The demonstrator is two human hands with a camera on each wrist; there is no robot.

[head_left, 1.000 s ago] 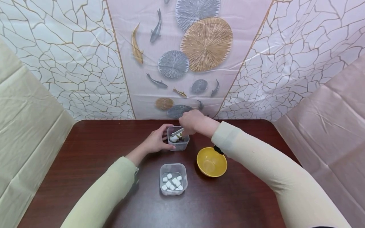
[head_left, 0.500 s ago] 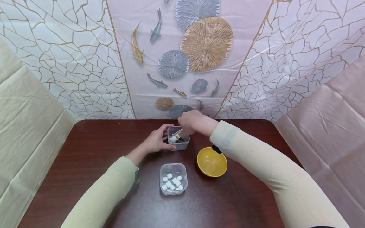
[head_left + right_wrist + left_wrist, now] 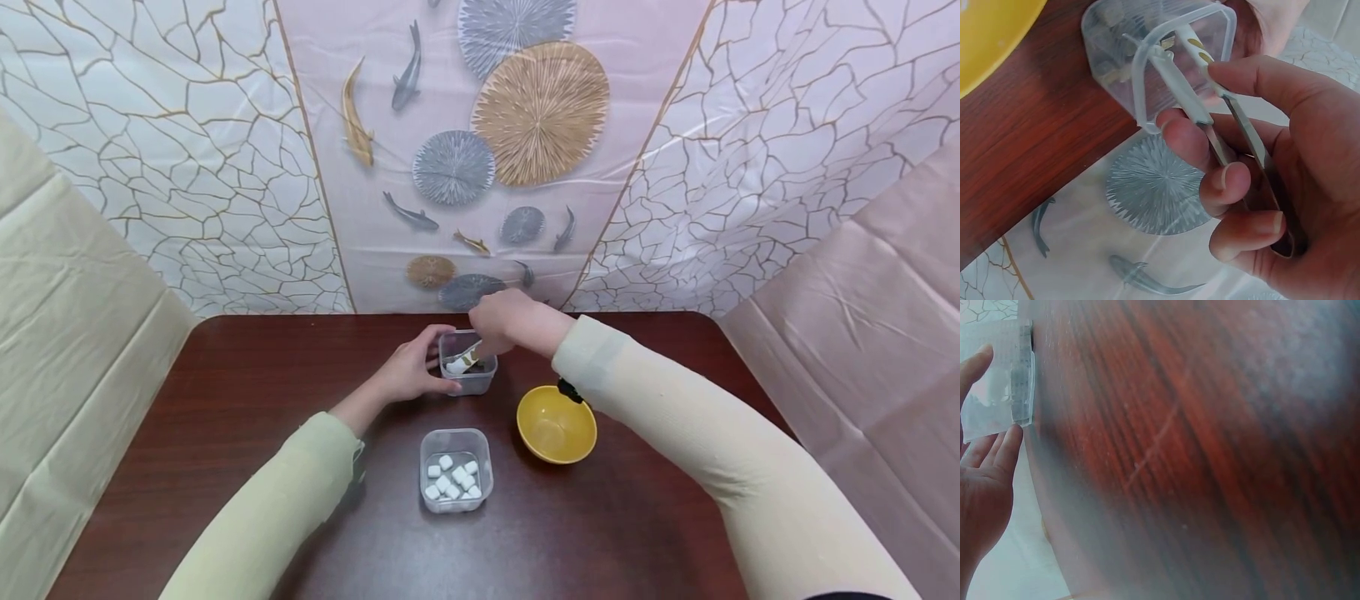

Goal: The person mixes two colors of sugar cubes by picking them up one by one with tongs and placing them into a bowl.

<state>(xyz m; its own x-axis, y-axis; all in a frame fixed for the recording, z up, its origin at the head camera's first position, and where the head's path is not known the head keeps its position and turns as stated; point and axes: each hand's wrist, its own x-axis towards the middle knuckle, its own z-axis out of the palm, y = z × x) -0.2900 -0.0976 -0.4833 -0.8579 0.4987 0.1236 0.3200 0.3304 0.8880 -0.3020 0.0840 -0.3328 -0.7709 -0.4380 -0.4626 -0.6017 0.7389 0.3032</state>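
Near the table's back edge is a clear plastic container (image 3: 474, 386), held around its left side by my left hand (image 3: 408, 371). The left wrist view has the thumb and fingers of that hand on opposite sides of the container. My right hand (image 3: 504, 318) grips small metal tongs (image 3: 1254, 140) with white, gold-patterned ends. Those ends reach down through the container's open top. Blurry brownish-grey chunks (image 3: 1110, 12) lie at its bottom, and I cannot tell whether the tongs pinch one.
A second clear container (image 3: 487, 487) with several white cubes (image 3: 452, 479) stands nearer on the dark wooden table (image 3: 600, 525). To its right is a yellow bowl (image 3: 557, 427), just below the right sleeve. Patterned cloth (image 3: 450, 233) hangs behind the table.
The tongs shift slightly inside the container, and their two ends look closer together than a second ago. My left hand stays in place on the container.
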